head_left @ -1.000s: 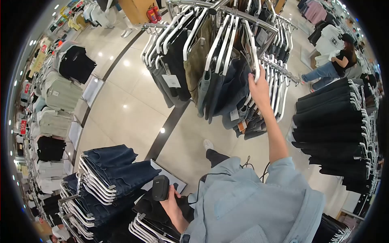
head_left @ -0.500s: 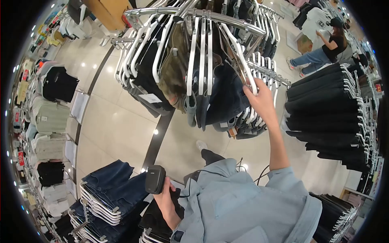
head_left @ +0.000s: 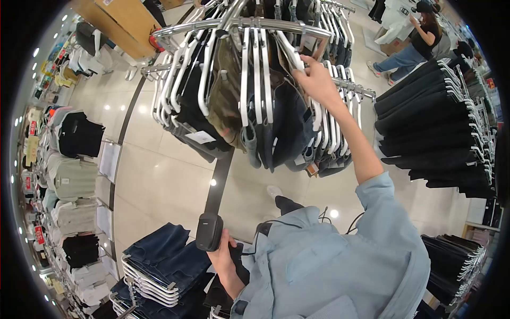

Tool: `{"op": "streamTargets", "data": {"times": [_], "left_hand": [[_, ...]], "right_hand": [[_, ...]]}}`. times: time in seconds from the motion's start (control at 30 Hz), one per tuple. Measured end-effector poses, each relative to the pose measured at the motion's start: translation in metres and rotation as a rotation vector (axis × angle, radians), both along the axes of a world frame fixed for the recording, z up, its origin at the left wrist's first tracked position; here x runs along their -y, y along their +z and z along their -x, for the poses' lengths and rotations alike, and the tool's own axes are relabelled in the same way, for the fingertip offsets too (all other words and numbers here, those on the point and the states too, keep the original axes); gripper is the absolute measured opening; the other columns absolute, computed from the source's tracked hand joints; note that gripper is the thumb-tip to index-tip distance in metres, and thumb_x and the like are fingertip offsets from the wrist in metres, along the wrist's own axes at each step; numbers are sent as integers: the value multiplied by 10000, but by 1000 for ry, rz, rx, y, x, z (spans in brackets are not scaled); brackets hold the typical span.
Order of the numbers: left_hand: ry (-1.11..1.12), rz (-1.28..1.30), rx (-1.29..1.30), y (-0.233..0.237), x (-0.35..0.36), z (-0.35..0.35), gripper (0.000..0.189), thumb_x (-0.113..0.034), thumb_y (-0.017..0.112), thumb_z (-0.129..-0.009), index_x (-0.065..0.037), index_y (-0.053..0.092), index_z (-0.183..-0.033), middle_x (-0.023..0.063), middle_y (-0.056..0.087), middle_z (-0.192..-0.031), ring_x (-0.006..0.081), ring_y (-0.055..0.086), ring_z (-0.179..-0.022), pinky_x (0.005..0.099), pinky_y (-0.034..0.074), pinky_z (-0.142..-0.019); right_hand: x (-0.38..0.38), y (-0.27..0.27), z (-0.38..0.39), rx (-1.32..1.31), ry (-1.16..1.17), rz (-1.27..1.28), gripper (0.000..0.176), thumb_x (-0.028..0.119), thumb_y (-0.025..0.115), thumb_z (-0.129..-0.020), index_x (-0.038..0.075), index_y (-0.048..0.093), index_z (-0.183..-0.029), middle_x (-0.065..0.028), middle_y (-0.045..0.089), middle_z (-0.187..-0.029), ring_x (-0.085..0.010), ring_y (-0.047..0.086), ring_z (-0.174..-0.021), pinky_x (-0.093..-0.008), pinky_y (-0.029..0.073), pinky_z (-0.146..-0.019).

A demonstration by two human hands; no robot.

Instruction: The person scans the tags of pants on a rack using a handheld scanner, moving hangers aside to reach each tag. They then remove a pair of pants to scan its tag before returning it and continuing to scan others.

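My right hand (head_left: 316, 81) reaches to the clothes rack, its fingers closed round the upper part of a white hanger (head_left: 289, 50) near the chrome rail (head_left: 249, 23). Dark denim garments (head_left: 289, 127) hang under it. A camouflage garment (head_left: 226, 90) and several white hangers are to the left of that hand. Low in the view, my left hand (head_left: 223, 258) is beside a black rounded device (head_left: 210, 232); its fingers are bent behind the device, which appears to be held in them.
Folded-over jeans on hangers (head_left: 164, 250) are at the lower left. Black trousers (head_left: 419, 127) hang at the right. Beyond them stands a person in a black top (head_left: 425, 40). Shirts (head_left: 77, 175) line the left wall, and a wooden column (head_left: 125, 26) rises behind.
My right hand has moved up and left along the hanger, toward the rail. The view has shifted, so my left hand and the device appear slightly lower and further right.
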State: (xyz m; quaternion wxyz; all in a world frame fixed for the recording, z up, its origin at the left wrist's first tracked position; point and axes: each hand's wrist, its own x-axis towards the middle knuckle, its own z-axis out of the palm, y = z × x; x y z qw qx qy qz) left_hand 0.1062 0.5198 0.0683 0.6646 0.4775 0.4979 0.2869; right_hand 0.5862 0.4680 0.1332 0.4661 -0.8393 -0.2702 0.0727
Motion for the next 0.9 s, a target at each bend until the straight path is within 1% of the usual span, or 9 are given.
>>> {"op": "streamTargets", "data": {"times": [0.03, 0.07, 0.1, 0.27, 0.4, 0.5, 0.67, 0.83, 0.9], "left_hand": [[5, -7, 4, 1, 1, 6, 97, -16, 708, -955, -6, 647, -1030, 37, 600, -750, 112, 544, -590, 273, 453, -564], [14, -34, 8, 3, 2, 12, 81, -47, 707, -965, -16, 642, -1002, 41, 589, -726, 128, 546, -590, 288, 463, -572], [20, -60, 13, 5, 0, 20, 87, -78, 706, -975, -25, 638, -974, 44, 578, -702, 144, 549, -590, 302, 472, -580], [77, -56, 41, 11, -5, 60, 90, -77, 691, -980, -14, 629, -962, 39, 566, -697, 135, 549, -589, 288, 459, -587], [29, -77, 88, 8, -10, 86, 78, -40, 693, -971, 2, 634, -997, 46, 583, -718, 125, 543, -602, 283, 447, -580], [34, -38, 115, 14, -5, 93, 85, -48, 693, -973, 4, 631, -995, 40, 570, -705, 123, 536, -596, 286, 438, -572], [-6, 2, 143, 10, -5, 102, 100, -64, 685, -981, -22, 601, -949, 34, 547, -698, 131, 531, -584, 290, 432, -573], [-23, -4, 180, 17, -12, 106, 129, -86, 676, -995, -38, 578, -926, 35, 541, -710, 145, 530, -591, 295, 442, -593], [4, 45, 163, 20, -13, 107, 145, -103, 679, -998, -39, 576, -918, 36, 540, -708, 150, 528, -590, 302, 451, -605]], "right_hand": [[0, 2, 4, -44, -13, -46, 583, 241, 642, -899, -63, 561, -1390, -162, 704, -738, -274, 702, -633, -394, 550, -665], [5, 6, 10, -111, -15, -73, 529, 199, 627, -914, -44, 582, -1382, -128, 695, -720, -176, 653, -536, -340, 524, -561], [9, 7, 16, -141, -9, -160, 493, 182, 623, -927, -39, 590, -1366, -96, 669, -688, -145, 616, -500, -318, 490, -507], [51, 47, 59, -210, -9, -233, 376, 183, 620, -955, -34, 629, -1262, -18, 551, -577, -112, 511, -433, -297, 428, -460], [85, 75, 95, -298, 41, -191, 374, 223, 667, -970, -51, 634, -1222, 24, 471, -506, -81, 428, -368, -263, 368, -398], [102, 99, 130, -325, 48, -114, 394, 228, 672, -971, -52, 623, -1244, 27, 465, -504, -76, 425, -364, -262, 355, -382], [132, 119, 166, -439, 117, -188, 390, 191, 583, -1015, -57, 589, -1317, 46, 432, -499, -44, 386, -357, -224, 373, -373], [155, 131, 209, -436, 117, -187, 368, 174, 592, -1009, -33, 601, -1313, 48, 455, -515, -47, 397, -372, -229, 381, -398], [169, 132, 221, -334, 169, -2, 328, 181, 600, -1010, -14, 636, -1272, 42, 483, -531, -52, 443, -408, -244, 398, -436]]}}
